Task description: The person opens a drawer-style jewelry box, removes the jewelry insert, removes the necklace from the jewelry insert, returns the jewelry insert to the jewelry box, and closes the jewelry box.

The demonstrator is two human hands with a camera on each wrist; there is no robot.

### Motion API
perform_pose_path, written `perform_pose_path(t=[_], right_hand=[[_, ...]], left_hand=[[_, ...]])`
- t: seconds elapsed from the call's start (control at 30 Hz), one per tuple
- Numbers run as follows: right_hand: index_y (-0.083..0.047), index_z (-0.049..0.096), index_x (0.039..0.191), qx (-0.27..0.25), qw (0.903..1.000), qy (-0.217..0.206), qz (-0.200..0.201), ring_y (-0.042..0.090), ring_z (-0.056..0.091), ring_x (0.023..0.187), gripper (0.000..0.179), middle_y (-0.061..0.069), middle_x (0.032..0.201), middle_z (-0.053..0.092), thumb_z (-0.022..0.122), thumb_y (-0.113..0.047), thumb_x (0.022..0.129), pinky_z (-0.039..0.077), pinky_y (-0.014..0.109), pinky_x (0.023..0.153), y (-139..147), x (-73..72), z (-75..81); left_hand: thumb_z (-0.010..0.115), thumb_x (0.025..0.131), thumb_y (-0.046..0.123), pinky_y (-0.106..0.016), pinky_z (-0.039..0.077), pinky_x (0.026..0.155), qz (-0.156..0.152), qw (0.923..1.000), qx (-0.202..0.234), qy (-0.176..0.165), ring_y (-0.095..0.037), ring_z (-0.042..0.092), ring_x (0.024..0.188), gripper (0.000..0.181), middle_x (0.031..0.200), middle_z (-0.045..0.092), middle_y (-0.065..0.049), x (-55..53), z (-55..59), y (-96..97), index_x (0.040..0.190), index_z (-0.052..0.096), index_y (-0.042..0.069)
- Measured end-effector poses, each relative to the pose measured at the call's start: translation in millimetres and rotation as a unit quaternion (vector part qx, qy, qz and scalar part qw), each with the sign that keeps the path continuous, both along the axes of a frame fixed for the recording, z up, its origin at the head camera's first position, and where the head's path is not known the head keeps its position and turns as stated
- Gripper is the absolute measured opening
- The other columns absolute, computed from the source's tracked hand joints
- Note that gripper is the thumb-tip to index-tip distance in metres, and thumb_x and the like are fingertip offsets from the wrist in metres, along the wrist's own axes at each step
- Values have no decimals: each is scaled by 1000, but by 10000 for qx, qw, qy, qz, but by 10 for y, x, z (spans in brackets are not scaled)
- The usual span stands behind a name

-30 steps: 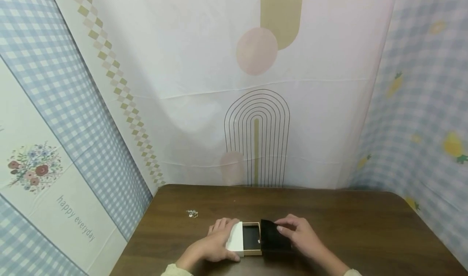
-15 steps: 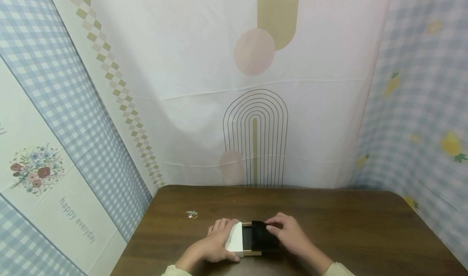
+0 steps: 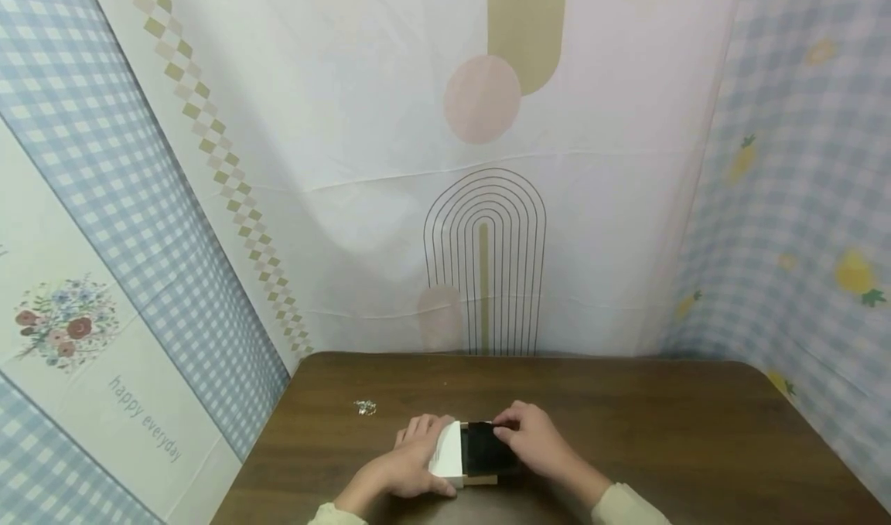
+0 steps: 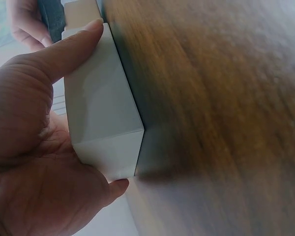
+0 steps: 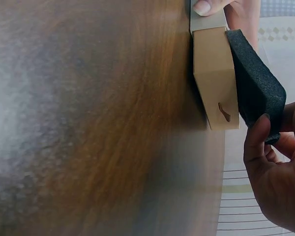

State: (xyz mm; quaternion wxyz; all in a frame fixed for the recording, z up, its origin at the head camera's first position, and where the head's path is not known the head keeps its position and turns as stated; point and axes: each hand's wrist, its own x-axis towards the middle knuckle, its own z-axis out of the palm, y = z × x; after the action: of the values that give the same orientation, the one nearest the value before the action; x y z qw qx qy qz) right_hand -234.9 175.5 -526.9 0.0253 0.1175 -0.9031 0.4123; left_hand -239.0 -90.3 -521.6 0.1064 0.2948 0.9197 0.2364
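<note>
A small white box sleeve lies on the table, and my left hand grips it with the thumb along its near side. Out of the sleeve's right end sticks a brown cardboard drawer with a small slot in its end face. My right hand pinches a black foam pad by its right end. In the right wrist view the pad slants over the drawer, its far end against the drawer's top near the sleeve. The pad hides the drawer's inside.
A small shiny silvery trinket, perhaps a chain, lies on the brown wooden table to the left, beyond the left hand. Patterned cloths hang behind and at both sides of the table.
My right hand has moved left with the black foam pad, which has gone from the drawer's right end to over the drawer. The left hand stays on the sleeve.
</note>
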Motion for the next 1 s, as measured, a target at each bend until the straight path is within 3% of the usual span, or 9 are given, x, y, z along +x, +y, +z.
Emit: perform_pose_path(t=[0.3, 0.57, 0.83, 1.0], right_hand=[[-7, 81, 102, 115, 9995, -80, 275, 15, 63, 91, 11, 0, 93, 68, 76, -10, 94, 55, 30, 78, -111, -52, 56], [-7, 82, 96, 316, 9991, 13, 292, 15, 62, 88, 7, 2, 91, 69, 77, -7, 91, 52, 29, 75, -171, -78, 57], [-3, 81, 96, 373, 9984, 125, 398, 27, 68, 98, 8, 8, 97, 71, 78, -7, 90, 58, 48, 86, -292, -41, 103], [-4, 80, 98, 394, 9984, 151, 379, 24, 68, 93, 7, 7, 96, 69, 78, -8, 91, 60, 43, 81, -375, 3, 86]], left_hand=[[96, 72, 43, -57, 35, 116, -26, 10000, 52, -78, -33, 40, 141, 107, 149, 49, -9, -4, 4, -24, 158, 38, 16], [96, 72, 43, -57, 36, 115, -22, 10000, 4, -79, -32, 40, 140, 108, 148, 49, -8, 23, 13, -40, 158, 38, 16], [96, 72, 42, -55, 37, 113, -21, 10000, -12, -64, -30, 41, 138, 107, 146, 50, -5, 46, 22, -54, 158, 38, 17], [96, 73, 42, -54, 37, 112, -65, 9999, 18, -97, -29, 41, 138, 106, 147, 49, -5, 57, 13, -68, 158, 38, 17]])
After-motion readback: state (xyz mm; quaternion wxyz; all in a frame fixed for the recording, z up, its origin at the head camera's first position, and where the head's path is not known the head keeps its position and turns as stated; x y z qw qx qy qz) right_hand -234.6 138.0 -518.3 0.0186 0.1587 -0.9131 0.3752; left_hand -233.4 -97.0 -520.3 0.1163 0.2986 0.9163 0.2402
